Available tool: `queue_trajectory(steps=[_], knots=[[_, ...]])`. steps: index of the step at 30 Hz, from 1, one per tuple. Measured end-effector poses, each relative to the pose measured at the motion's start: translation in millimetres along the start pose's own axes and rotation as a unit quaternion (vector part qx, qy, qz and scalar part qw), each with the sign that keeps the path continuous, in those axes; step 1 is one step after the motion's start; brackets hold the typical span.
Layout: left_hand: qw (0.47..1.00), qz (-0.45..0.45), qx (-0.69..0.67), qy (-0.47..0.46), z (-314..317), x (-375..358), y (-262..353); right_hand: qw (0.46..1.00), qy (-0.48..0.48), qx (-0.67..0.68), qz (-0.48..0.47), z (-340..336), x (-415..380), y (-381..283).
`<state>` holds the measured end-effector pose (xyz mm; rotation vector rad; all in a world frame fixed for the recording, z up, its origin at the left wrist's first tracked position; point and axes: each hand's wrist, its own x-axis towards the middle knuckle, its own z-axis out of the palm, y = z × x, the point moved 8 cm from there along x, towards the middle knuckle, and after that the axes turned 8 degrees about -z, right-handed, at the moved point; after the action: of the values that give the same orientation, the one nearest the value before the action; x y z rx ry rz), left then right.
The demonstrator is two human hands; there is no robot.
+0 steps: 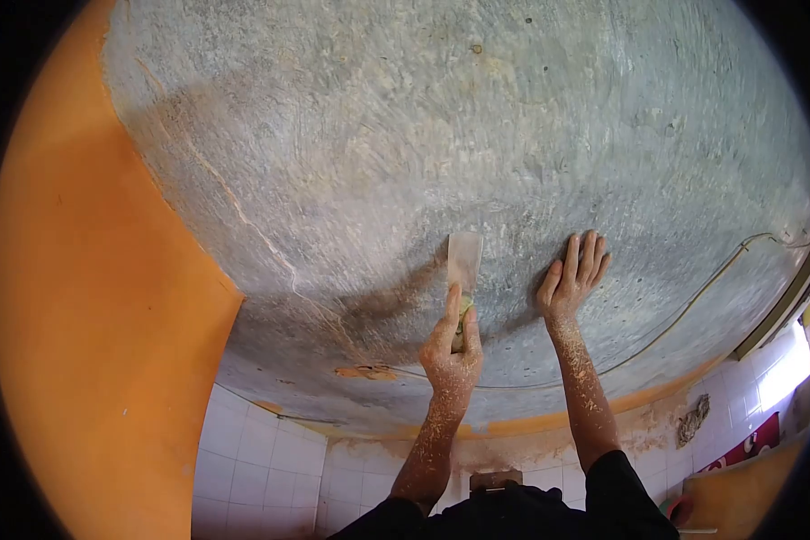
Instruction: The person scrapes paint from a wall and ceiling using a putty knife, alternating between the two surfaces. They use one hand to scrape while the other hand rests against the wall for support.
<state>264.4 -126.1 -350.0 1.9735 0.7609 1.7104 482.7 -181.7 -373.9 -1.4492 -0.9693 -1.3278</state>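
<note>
My left hand [453, 346] is wrapped round the green handle of a scraper [464, 261], its forefinger stretched along the tool. The scraper's wide, pale blade lies against the grey, scratched plaster surface [378, 153]. To the right, my right hand [573, 277] rests with spread fingers on the same plaster and holds nothing. Pale flakes cover both forearms. A long crack [243, 214] runs down the plaster on the left.
Orange paint [108, 270] covers the surface at the left. A thin cable [684, 319] crosses the plaster at the right and below the hands. White tiles [252, 450] line the walls below. A bright window [785, 364] is at the right.
</note>
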Motion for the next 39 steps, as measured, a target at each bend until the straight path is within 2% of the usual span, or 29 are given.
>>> queue_trajectory(steps=[3, 6, 8, 10, 13, 15, 17, 19, 20, 22, 23, 25, 26, 27, 30, 33, 36, 38, 39], knots=[[0.991, -0.113, 0.037, -0.064, 5, -27, -22, 0.999, 0.007, -0.009, -0.046, -1, -4, 3], [0.989, -0.135, -0.001, -0.055, 7, -66, -42, 0.999, 0.006, 0.0, -0.043, 1, -8, 6], [0.993, -0.108, -0.021, -0.033, 1, -45, -40, 0.999, 0.016, 0.019, -0.032, 0, -9, 7], [0.995, -0.097, -0.021, 0.005, -15, 1, -12, 0.999, 0.009, 0.023, -0.037, -2, -7, 6], [0.994, -0.082, 0.065, -0.013, -35, 36, 10, 0.999, 0.0, 0.016, -0.045, -2, -8, 6], [0.992, 0.014, 0.116, 0.054, -52, 20, -19, 0.998, 0.006, 0.009, -0.055, -1, -9, 7], [0.99, -0.015, 0.111, 0.086, -72, 2, -52, 0.998, 0.009, 0.006, -0.058, -1, -7, 4], [0.982, -0.158, 0.043, 0.09, -99, 8, -77, 0.998, 0.013, -0.01, -0.055, -3, -5, 4], [0.985, -0.073, 0.09, 0.13, -114, 28, -64, 0.998, 0.012, -0.013, -0.056, -3, -4, 4], [0.979, -0.054, 0.123, 0.153, -145, 85, -27, 0.998, 0.006, -0.014, -0.062, -4, -5, 1], [0.979, -0.115, 0.106, 0.131, -157, 114, -14, 0.998, 0.006, -0.018, -0.063, -4, -5, 3], [0.97, 0.017, 0.167, 0.178, -184, 178, 24, 0.998, 0.005, -0.019, -0.064, -3, -4, 0], [0.969, -0.007, 0.177, 0.173, -197, 199, 39, 0.998, 0.004, -0.019, -0.065, -3, -4, 0], [0.968, -0.03, 0.185, 0.168, -207, 209, 51, 0.998, 0.003, -0.019, -0.066, -4, -4, 1], [0.963, 0.021, 0.205, 0.173, -227, 212, 36, 0.997, 0.004, -0.02, -0.074, -4, -5, 2], [0.942, 0.012, 0.241, 0.235, -242, 203, 24, 0.997, 0.006, -0.022, -0.072, -5, -5, 0], [0.964, 0.071, 0.214, 0.141, -255, 246, 73, 0.997, 0.001, -0.029, -0.07, -5, -4, 0], [0.961, 0.079, 0.202, 0.172, -271, 283, 106, 0.996, 0.006, -0.03, -0.08, -8, -2, -4], [0.946, 0.083, 0.251, 0.186, -283, 309, 111, 0.996, 0.009, -0.031, -0.084, -8, -1, -5]])
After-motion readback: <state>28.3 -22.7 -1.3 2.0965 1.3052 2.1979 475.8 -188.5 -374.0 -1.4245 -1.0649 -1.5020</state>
